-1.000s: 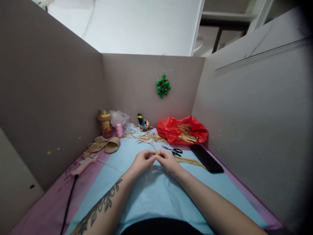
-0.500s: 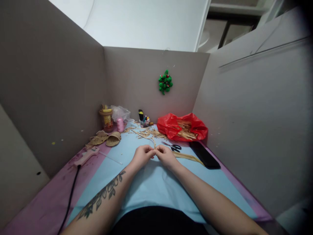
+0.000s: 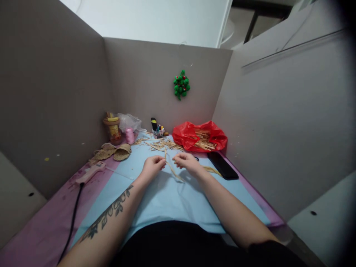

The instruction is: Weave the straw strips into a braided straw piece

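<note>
A thin tan strand of straw [image 3: 172, 171] hangs from the fingertips of my left hand [image 3: 153, 166]. One end points up and back; its longer end slants down to the right over the blue cloth [image 3: 155, 200]. My left thumb and fingers are pinched on it. A short gap to the right, my right hand [image 3: 187, 163] has its fingers curled together; whether anything small is between them, I cannot see. Behind that hand shows one handle loop of the scissors [image 3: 196, 158], the remainder hidden. Flat straw strips [image 3: 213, 170] lie just right of my right wrist.
Straw scraps [image 3: 167, 144] lie at the back, beside a red bag [image 3: 182, 137] of straw. A black phone-like slab [image 3: 222, 165] rests at right. At left are a pink glue gun [image 3: 91, 172], woven pieces [image 3: 122, 152] and pink thread [image 3: 129, 136]. Grey partitions [image 3: 155, 85] enclose the table.
My hands have come apart; they were together at the fingertips. The strand now hangs in view from my left hand. The whole view has shifted slightly, and my right hand covers more of the scissors.
</note>
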A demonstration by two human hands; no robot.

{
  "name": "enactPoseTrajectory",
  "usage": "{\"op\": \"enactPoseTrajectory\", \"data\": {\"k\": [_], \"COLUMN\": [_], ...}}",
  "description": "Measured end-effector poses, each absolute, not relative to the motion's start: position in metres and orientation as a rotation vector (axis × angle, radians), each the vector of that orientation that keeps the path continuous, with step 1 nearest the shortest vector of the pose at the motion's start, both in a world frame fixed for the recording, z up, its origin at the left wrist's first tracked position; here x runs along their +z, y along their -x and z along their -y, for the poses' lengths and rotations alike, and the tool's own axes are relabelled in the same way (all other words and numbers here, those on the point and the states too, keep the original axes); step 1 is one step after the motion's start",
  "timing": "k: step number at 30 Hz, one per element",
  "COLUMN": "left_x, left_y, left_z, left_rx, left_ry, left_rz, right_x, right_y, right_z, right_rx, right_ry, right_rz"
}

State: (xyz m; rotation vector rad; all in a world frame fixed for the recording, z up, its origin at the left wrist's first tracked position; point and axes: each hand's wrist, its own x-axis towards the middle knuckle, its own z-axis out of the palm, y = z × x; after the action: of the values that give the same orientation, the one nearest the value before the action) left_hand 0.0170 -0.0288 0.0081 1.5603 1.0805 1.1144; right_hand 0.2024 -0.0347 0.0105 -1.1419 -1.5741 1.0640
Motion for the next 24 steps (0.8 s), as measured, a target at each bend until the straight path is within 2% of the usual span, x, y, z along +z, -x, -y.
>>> {"op": "enactPoseTrajectory", "data": {"k": [5,8,14,17,21,24], "left_x": [0.008,0.008,0.005,0.001,-0.006,-0.01], "left_y": [-0.018,-0.019,-0.019,-0.021,-0.026,-0.03], "left_z": [0.028,0.028,0.028,0.028,0.03,0.032], "left_rx": [1.094,1.089,1.055,1.021,1.037,1.044], "left_ry": [-1.497,-1.487,-1.517,-1.519,-1.487,-1.427], "left_rz": [-1.09,-1.091,-1.076,-1.05,-0.945,-0.822], "right_x": [0.016,0.005,-0.012,-0.011,-0.004,0.0], "right_y": [-0.271,-0.281,-0.257,-0.248,-0.226,-0.203], "right_z": [0.023,0.017,0.009,0.013,0.028,0.038], "right_rx": [0.38,0.32,0.099,0.216,0.501,0.537], "right_ry": [1.575,1.719,1.741,1.685,1.402,1.266], "right_rz": [1.713,1.908,2.137,2.0,1.775,1.72]}}
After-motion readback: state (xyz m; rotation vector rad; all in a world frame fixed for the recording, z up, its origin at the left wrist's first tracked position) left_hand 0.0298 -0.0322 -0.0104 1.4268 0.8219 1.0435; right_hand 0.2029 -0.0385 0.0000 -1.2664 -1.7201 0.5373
